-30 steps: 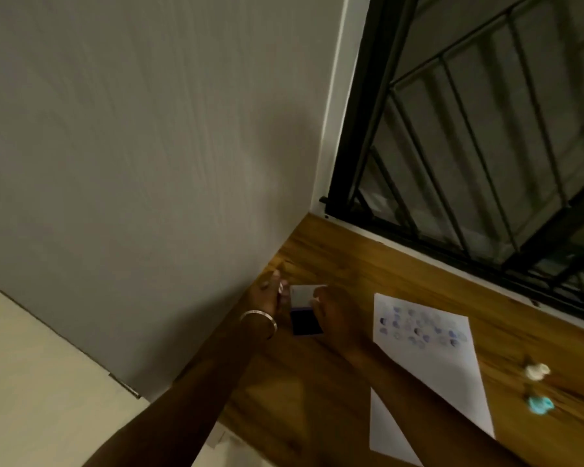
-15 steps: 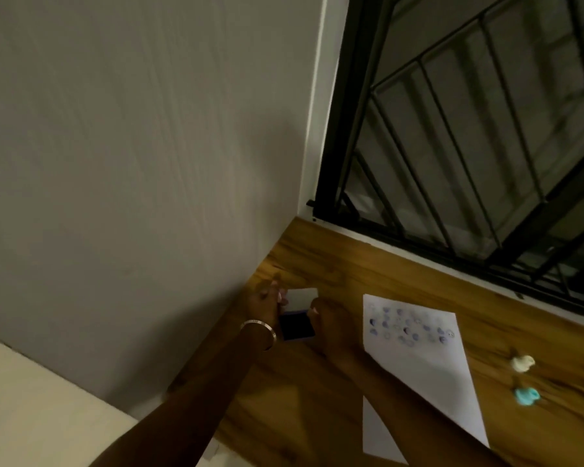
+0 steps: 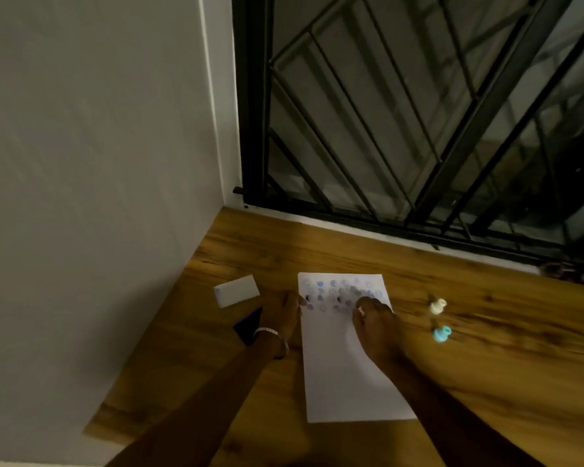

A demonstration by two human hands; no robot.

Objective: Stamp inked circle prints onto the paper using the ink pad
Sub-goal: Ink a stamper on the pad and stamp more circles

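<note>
A white paper lies on the wooden table, with rows of blue and grey circle prints near its far end. My right hand is over the prints, fingers bunched and pointing down onto the sheet, pinching a small pale stamp that is mostly hidden. My left hand, with a bracelet on the wrist, rests its fingertips on the paper's left edge and holds nothing. The dark ink pad sits left of that wrist, partly hidden by it. Its white lid lies just beyond.
Two small stamps stand right of the paper, a cream one and a teal one. A grey wall borders the table on the left. A black barred window runs along the far edge.
Both hands left the ink pad and moved right. The right hand now presses down on the paper's prints, and the left hand now touches the paper's left edge. The camera view swung right.
</note>
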